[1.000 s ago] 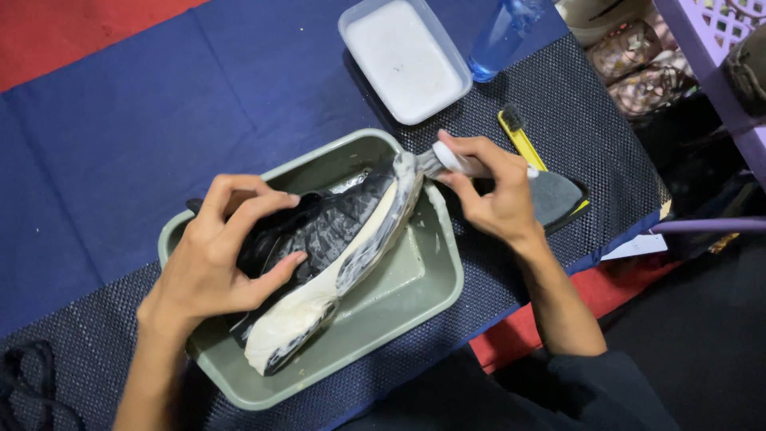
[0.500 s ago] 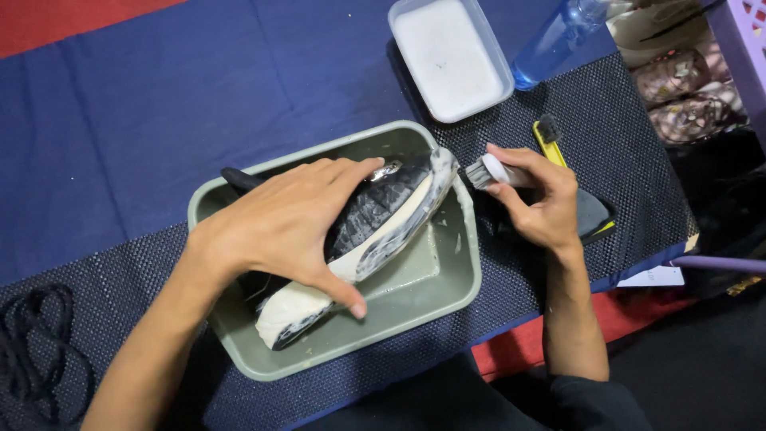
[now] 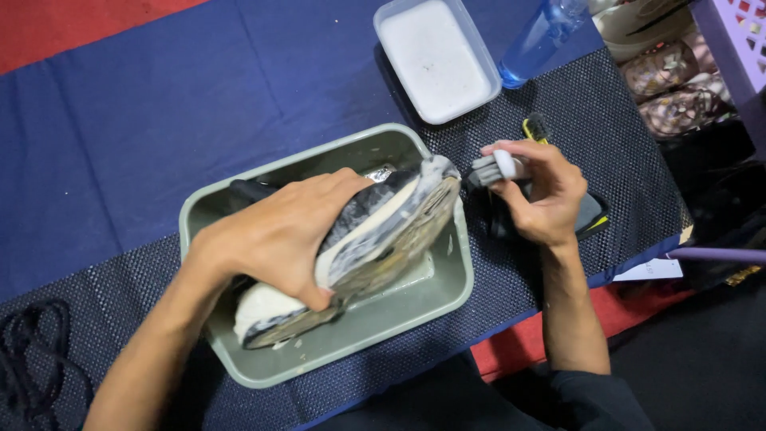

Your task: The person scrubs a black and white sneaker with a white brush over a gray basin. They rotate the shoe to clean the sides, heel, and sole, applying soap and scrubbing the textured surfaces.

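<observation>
My left hand [image 3: 275,239] grips a black sneaker [image 3: 383,215] covered in white foam, tilted on its side so its dirty sole faces right, inside a grey-green plastic tub [image 3: 443,279]. My right hand [image 3: 542,195] is closed around a small white-handled brush [image 3: 495,168], whose dark bristles sit just right of the shoe's toe, close to it but apart. The shoe's heel end is partly hidden under my left hand.
A white tub of milky liquid [image 3: 435,56] and a blue bottle [image 3: 538,36] stand at the back. A yellow-handled brush [image 3: 536,128] and dark cloth [image 3: 590,214] lie under my right hand. Black laces [image 3: 28,351] lie at the left. Shoes [image 3: 670,80] and a purple basket sit at right.
My left hand shifted over the top of the sneaker and rolled it so the sole turns towards the right. The brush came off the toe and moved slightly away.
</observation>
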